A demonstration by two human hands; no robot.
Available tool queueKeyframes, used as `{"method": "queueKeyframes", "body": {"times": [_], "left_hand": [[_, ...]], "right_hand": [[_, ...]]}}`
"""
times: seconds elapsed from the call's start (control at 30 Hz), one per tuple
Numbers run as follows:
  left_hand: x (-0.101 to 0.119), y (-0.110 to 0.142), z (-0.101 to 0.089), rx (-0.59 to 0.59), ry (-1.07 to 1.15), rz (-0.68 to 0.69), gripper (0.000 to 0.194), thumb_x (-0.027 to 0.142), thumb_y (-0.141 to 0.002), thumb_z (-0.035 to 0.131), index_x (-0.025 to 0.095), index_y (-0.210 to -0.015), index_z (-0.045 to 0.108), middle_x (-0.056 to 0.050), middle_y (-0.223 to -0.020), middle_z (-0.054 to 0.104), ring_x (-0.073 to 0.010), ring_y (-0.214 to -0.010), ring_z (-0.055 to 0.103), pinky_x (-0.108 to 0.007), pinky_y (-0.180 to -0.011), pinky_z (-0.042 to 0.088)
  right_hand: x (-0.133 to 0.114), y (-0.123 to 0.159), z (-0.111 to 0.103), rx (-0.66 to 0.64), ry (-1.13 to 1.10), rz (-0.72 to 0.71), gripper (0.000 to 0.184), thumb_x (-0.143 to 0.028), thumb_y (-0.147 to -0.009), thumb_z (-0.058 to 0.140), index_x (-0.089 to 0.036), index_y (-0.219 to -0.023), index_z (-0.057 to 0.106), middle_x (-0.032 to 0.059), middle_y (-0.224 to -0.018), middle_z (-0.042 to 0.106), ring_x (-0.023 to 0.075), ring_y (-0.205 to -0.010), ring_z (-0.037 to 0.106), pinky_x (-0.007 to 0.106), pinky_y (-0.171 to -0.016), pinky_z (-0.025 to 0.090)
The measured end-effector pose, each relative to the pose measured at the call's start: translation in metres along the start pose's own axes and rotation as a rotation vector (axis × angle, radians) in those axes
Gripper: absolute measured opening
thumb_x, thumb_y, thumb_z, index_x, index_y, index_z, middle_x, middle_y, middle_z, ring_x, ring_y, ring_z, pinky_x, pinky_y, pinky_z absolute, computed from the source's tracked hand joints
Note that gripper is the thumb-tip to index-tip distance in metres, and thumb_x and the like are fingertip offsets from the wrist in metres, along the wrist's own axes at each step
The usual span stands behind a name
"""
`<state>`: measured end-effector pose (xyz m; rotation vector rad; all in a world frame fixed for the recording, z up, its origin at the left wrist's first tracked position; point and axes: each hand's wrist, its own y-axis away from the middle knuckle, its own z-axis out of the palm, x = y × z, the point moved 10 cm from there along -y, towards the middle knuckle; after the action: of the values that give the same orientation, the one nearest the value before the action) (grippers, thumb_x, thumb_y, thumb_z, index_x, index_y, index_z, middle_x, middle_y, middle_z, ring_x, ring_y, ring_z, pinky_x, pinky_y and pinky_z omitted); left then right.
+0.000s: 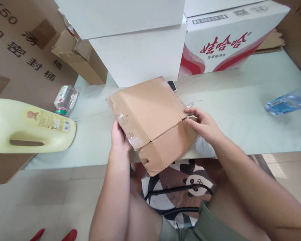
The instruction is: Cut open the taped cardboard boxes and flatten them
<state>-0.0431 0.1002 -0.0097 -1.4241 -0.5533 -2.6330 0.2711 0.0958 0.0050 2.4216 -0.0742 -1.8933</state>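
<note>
A brown cardboard box (150,110) with creased flaps and torn strips of clear tape is held tilted over the front edge of the table. My left hand (119,136) grips its left edge, with the fingers partly hidden beneath the cardboard. My right hand (202,124) pinches the right edge near a fold, thumb and forefinger closed on it. One flap hangs down toward my lap. A small dark object (172,86) shows partly behind the box's far corner.
White cartons (140,53) and a red-and-white water carton (223,43) line the back. At left are a pale yellow jug (27,125), a small clear bottle (66,99) and an open cardboard box (82,62). A blue-labelled bottle (288,102) lies at right. A panda-print bag (178,190) hangs below.
</note>
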Motion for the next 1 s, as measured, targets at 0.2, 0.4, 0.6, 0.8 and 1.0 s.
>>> {"method": "queueKeyframes", "body": {"times": [0.2,0.4,0.6,0.8,1.0], "left_hand": [[-0.003,0.012,0.017,-0.06,0.026,-0.067,0.049,0.061,-0.085,0.061,0.02,-0.108,0.072,-0.011,-0.119,0.075,-0.0315,-0.13,0.061,-0.045,-0.105,0.053],[-0.004,0.014,0.016,-0.082,0.018,-0.05,0.056,0.066,-0.076,0.07,0.022,-0.111,0.072,-0.01,-0.127,0.072,-0.0336,-0.13,0.061,-0.045,-0.102,0.054],[-0.01,0.011,0.011,-0.039,0.001,-0.119,0.033,0.033,-0.068,0.075,0.019,-0.098,0.072,-0.006,-0.092,0.078,-0.03,-0.109,0.072,-0.042,-0.097,0.058],[-0.009,0.011,0.007,0.002,-0.003,-0.118,0.033,0.024,-0.064,0.074,0.019,-0.096,0.07,-0.003,-0.088,0.077,-0.0262,-0.094,0.075,-0.04,-0.094,0.059],[0.0,0.009,0.004,-0.001,-0.054,0.005,0.035,0.024,-0.068,0.081,0.021,-0.1,0.068,-0.005,-0.099,0.078,-0.0253,-0.1,0.074,-0.041,-0.097,0.058]], "right_hand": [[-0.005,0.003,-0.007,0.072,0.008,0.019,0.041,-0.04,-0.072,0.072,-0.022,-0.108,0.064,0.0036,-0.098,0.069,0.017,-0.075,0.061,0.035,-0.076,0.049],[-0.01,0.005,-0.01,0.097,0.02,-0.002,0.039,-0.04,-0.072,0.07,-0.022,-0.105,0.062,-0.0003,-0.082,0.064,0.0139,-0.063,0.053,0.031,-0.066,0.043],[-0.011,0.007,-0.01,0.099,0.062,0.027,0.036,-0.04,-0.076,0.067,-0.023,-0.107,0.061,-0.0054,-0.062,0.053,0.0132,-0.054,0.045,0.029,-0.058,0.038],[-0.013,0.006,-0.003,0.049,0.113,-0.06,0.038,-0.038,-0.077,0.066,-0.023,-0.111,0.061,-0.0015,-0.075,0.061,0.0163,-0.065,0.055,0.033,-0.066,0.045],[-0.014,0.003,0.004,0.026,0.148,-0.185,0.036,-0.037,-0.078,0.063,-0.023,-0.112,0.061,0.0086,-0.114,0.068,0.0256,-0.1,0.064,0.043,-0.088,0.051]]}}
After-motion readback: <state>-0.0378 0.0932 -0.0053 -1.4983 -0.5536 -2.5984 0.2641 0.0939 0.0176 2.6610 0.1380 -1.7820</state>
